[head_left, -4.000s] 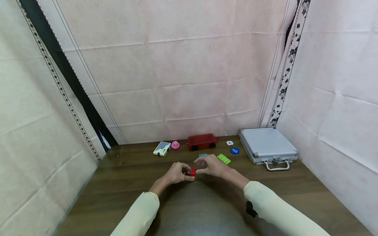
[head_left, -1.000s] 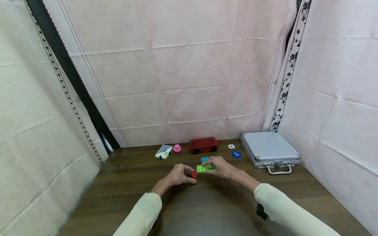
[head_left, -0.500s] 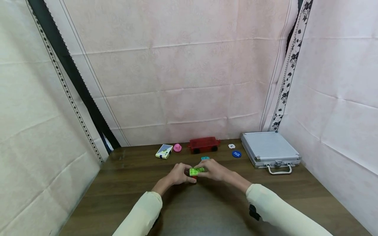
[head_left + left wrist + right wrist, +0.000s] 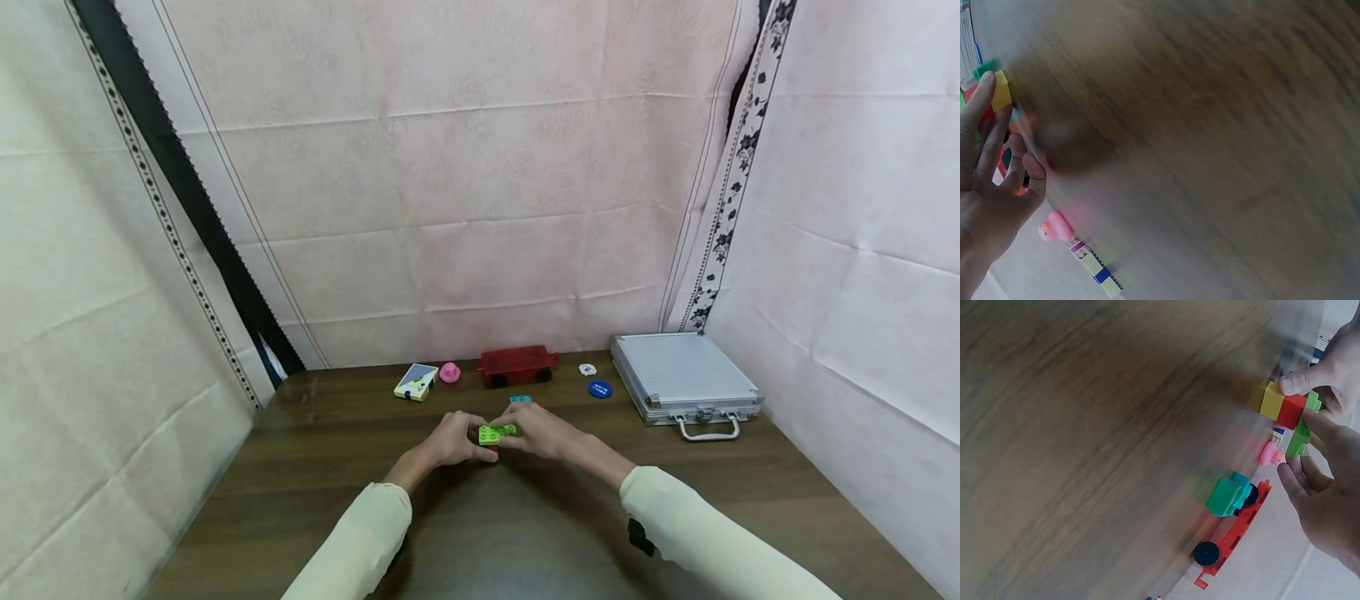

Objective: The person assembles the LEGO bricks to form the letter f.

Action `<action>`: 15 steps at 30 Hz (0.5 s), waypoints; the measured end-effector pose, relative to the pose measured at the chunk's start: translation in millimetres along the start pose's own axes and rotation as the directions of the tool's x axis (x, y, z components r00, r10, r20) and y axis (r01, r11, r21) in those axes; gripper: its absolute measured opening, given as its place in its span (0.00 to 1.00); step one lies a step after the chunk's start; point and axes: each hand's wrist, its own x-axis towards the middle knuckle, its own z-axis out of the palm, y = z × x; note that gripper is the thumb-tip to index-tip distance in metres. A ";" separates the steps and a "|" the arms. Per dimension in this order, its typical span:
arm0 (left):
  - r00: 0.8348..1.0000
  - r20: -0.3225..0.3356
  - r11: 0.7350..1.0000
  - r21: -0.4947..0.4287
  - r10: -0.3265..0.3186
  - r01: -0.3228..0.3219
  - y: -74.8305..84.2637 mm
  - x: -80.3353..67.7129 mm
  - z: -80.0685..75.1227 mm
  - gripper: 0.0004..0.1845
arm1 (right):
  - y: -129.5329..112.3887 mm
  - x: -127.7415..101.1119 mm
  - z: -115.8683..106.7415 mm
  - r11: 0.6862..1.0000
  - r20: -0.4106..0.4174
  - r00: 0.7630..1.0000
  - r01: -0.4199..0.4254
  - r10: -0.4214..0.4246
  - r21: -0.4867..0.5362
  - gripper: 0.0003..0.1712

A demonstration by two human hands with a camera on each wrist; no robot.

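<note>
My left hand [image 4: 450, 440] pinches a small stack, a red toy brick [image 4: 1291, 411] on a yellow brick [image 4: 1270, 400], between thumb and fingers. In the head view the yellow one is hidden. With its thumb and fingertips my right hand [image 4: 543, 431] holds a longer lime-green studded brick [image 4: 491, 435]. One end of the lime brick lies over the red brick's top; the other end sticks out to the right. Behind the right hand are a blue brick [image 4: 520, 399] and a green brick [image 4: 1224, 496], both on the table.
Along the table's back stand a card box [image 4: 416, 382], a pink rubber duck [image 4: 450, 372] and a red wheeled toy wagon base [image 4: 517, 365]. Further right lie a white piece [image 4: 587, 369], a blue disc [image 4: 600, 389] and a silver case [image 4: 686, 375]. Cloth walls surround the table.
The lime brick lay at the right 4 s ago; my right hand has since taken it and brought it left onto the red brick. The left hand keeps its hold. Little moves in the last half second.
</note>
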 end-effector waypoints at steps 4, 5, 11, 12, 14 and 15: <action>1.000 0.012 1.000 -0.005 -0.007 0.007 0.9 0.2 0.2 0.18 | 0.0 -0.5 0.0 1.000 0.006 1.000 0.010 -0.009 -0.018 0.20; 1.000 0.014 1.000 -0.006 -0.009 0.010 1.4 0.2 -0.2 0.18 | 0.2 -0.5 -0.1 1.000 0.005 1.000 0.017 -0.017 -0.024 0.20; 1.000 0.020 1.000 -0.003 -0.005 0.005 6.0 -1.3 -3.7 0.18 | -0.3 0.9 -1.7 0.998 0.011 0.999 0.034 -0.034 -0.054 0.20; 1.000 0.018 1.000 0.001 -0.003 0.003 6.7 -1.6 -4.1 0.19 | -0.5 1.0 -1.8 0.998 0.012 0.999 0.030 -0.029 -0.061 0.20; 1.000 0.017 1.000 0.004 0.002 -0.002 7.8 -2.1 -4.0 0.19 | -1.1 0.1 -1.8 0.998 0.013 1.000 0.019 -0.018 -0.065 0.20; 1.000 0.018 1.000 0.003 0.003 -0.003 8.1 -2.3 -3.6 0.19 | -1.1 -0.3 -1.2 0.998 0.014 1.000 0.015 -0.014 -0.068 0.20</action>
